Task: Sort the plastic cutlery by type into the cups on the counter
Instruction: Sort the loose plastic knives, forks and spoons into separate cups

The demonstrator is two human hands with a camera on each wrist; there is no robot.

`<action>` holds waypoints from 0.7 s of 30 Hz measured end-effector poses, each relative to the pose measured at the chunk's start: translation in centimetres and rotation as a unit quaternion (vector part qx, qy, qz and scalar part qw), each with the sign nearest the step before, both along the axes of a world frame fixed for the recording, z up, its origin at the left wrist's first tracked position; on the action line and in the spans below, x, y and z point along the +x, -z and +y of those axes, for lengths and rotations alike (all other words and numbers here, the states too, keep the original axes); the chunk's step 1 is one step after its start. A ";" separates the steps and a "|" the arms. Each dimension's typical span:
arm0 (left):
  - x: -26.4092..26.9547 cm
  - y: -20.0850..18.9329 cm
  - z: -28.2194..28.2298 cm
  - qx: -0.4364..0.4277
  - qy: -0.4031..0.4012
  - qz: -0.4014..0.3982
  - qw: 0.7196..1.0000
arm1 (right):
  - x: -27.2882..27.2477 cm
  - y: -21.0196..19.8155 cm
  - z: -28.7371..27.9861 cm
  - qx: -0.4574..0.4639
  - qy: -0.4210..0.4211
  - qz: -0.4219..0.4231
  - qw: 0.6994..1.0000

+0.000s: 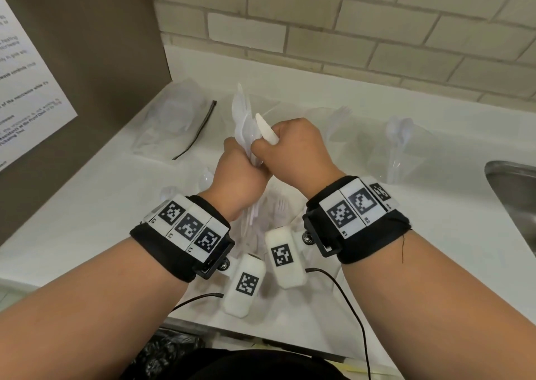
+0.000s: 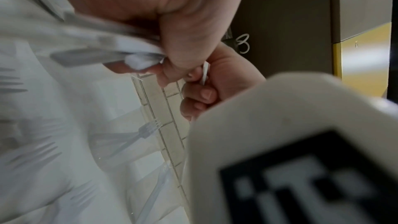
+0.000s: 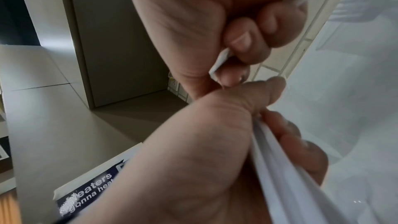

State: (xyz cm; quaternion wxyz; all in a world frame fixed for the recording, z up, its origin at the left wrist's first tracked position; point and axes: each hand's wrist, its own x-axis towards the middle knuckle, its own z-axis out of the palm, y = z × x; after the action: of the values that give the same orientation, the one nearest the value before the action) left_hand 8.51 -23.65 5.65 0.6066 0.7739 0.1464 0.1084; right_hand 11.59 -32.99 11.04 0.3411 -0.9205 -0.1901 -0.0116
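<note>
Both hands meet above the middle of the white counter (image 1: 116, 205). My left hand (image 1: 239, 162) grips a bundle of white plastic cutlery (image 1: 242, 118), spoon bowls sticking up. My right hand (image 1: 290, 147) pinches a white knife (image 1: 265, 130) at the bundle's top, blade pointing up and left. The right wrist view shows the knife (image 3: 219, 62) between thumb and finger, and the bundle (image 3: 280, 168) in the left fist. At the back stand clear cups: one with forks (image 1: 339, 118), one with spoons (image 1: 401, 135). More loose cutlery (image 1: 278, 208) lies under my wrists.
A crumpled clear plastic bag (image 1: 179, 121) lies at the back left beside a brown appliance wall (image 1: 87, 60). A steel sink (image 1: 510, 199) cuts into the counter at the right. A tiled wall (image 1: 348, 31) closes the back.
</note>
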 end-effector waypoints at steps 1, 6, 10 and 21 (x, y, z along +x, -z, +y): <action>0.0 0.1 -0.1 -0.001 0.000 -0.002 1.000 | -0.1 0.1 0.1 0.007 0.006 -0.001 1.000; 0.0 0.4 0.1 -0.080 0.028 -0.004 0.996 | 0.2 0.2 0.1 0.134 0.037 0.006 0.990; -0.2 0.8 0.4 -0.108 0.049 0.000 0.993 | 1.1 0.2 -0.1 0.276 0.067 0.023 0.958; -0.6 1.2 3.7 -0.145 -0.018 0.010 0.989 | 7.8 -4.6 2.2 0.537 0.055 0.056 0.840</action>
State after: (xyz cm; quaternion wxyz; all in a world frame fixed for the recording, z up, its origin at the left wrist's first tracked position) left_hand 7.94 -19.96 4.42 0.7089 0.6759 0.1804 0.0893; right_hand 19.42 -30.74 15.67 0.7905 -0.6015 -0.0836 -0.0789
